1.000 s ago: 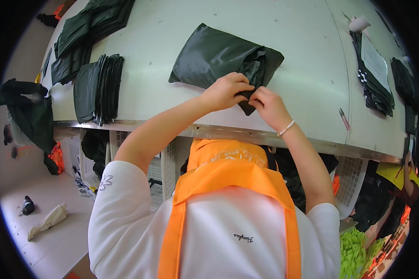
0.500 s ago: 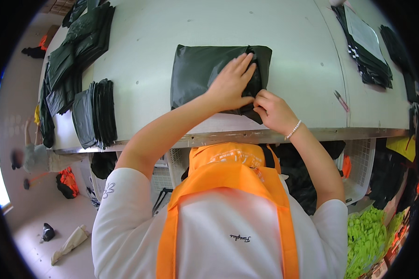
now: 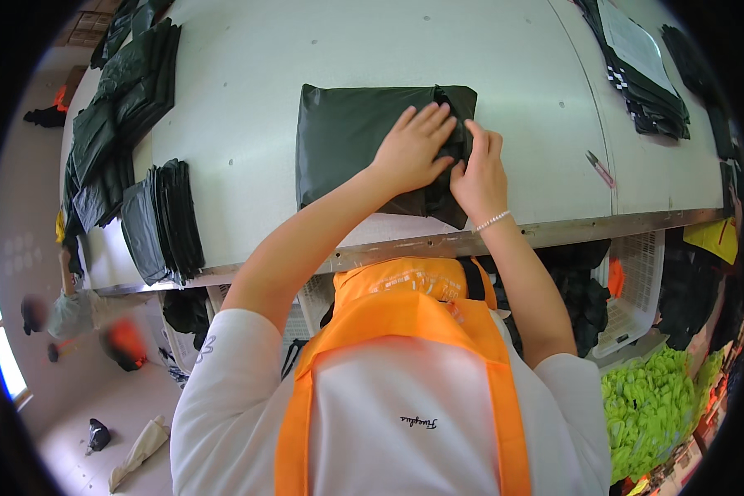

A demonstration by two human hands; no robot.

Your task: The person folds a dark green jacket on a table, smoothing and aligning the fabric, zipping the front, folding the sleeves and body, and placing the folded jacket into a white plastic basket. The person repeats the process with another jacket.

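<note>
A dark plastic bag (image 3: pixel 347 140), filled and flat, lies on the table in front of me. Across its right part runs a folded, crumpled flap. My left hand (image 3: pixel 416 149) rests flat on the bag beside this flap, fingers spread and pointing away from me. At the bag's right edge is my right hand (image 3: pixel 481 178), its fingers stretched out and its thumb apart from them, touching the flap side. I see nothing gripped in either hand. The bag's contents are hidden.
Stacks of dark bags (image 3: pixel 161 219) and a longer pile of black packages (image 3: pixel 116 124) lie at left. Small thread snips (image 3: pixel 601 169) lie at right, near dark folded items (image 3: pixel 653 103) topped by a clear sheet. White baskets (image 3: pixel 636 289) stand below the table's metal edge (image 3: pixel 438 246).
My right hand has loosened its pinch at the flap's near corner and moved up along the bag's right edge, fingers now extended. My left hand stays on the bag.
</note>
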